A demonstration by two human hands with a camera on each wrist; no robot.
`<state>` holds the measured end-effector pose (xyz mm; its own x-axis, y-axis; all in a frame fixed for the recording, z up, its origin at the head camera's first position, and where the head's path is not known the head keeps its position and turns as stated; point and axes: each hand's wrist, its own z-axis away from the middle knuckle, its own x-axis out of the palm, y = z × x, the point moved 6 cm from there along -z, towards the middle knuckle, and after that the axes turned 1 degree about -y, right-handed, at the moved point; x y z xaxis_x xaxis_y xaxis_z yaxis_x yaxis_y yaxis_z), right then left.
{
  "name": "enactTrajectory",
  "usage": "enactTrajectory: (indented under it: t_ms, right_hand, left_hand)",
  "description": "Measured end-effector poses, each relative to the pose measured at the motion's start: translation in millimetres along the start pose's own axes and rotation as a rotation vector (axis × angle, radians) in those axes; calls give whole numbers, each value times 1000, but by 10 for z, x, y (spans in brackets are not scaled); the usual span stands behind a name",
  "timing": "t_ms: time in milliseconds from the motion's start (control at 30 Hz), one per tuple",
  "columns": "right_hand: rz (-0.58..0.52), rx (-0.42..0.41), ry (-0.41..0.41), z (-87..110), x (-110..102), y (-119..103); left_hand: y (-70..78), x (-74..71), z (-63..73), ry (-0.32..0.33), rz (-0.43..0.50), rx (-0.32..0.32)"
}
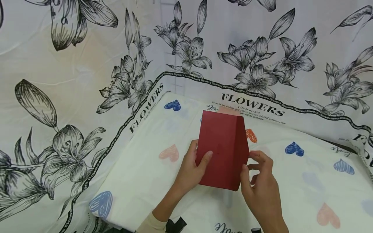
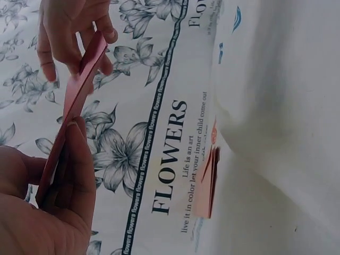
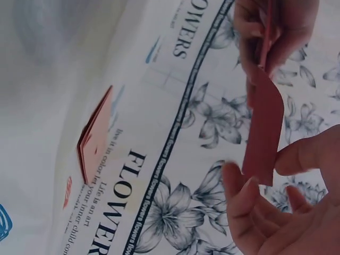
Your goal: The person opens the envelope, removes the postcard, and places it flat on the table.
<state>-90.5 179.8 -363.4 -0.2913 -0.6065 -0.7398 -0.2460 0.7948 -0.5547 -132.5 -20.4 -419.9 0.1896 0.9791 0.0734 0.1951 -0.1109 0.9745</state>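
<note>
A red paper envelope (image 1: 220,149) stands raised over the heart-print cloth, a long flap (image 1: 242,153) along its right side folded out at an angle. My left hand (image 1: 193,166) grips its left side, thumb on the front face and fingers behind. At the flap's outer edge, my right hand (image 1: 262,184) pinches the paper between thumb and fingertips; the right wrist view shows the flap (image 3: 264,133) running down between them. Behind the envelope lies a folded pink paper piece (image 2: 207,186), mostly hidden in the head view, slightly spread in the right wrist view.
A white cloth (image 1: 140,181) with blue, pink and orange hearts covers the surface beneath my hands. Its black-lettered border meets a hanging flower-print fabric (image 1: 186,38) at the back and left. A small dark object (image 1: 176,225) shows beside my left wrist.
</note>
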Motion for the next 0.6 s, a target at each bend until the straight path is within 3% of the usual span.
enactTrajectory:
  t_ms: [100,200,433,600]
  right_hand:
    - [21,-76,54,-21,-34,-16]
    - [17,-101,58,-74,-18,-1]
    - [-185,7,-28,-190,108,203]
    - [-247,72,-70,-211,133,216]
  left_hand:
    - [27,-14,-7,5,18,3]
    - [45,-14,-13,-3,27,9]
    - [50,31,1,-36,18,36]
    - [47,52,8,-37,7,34]
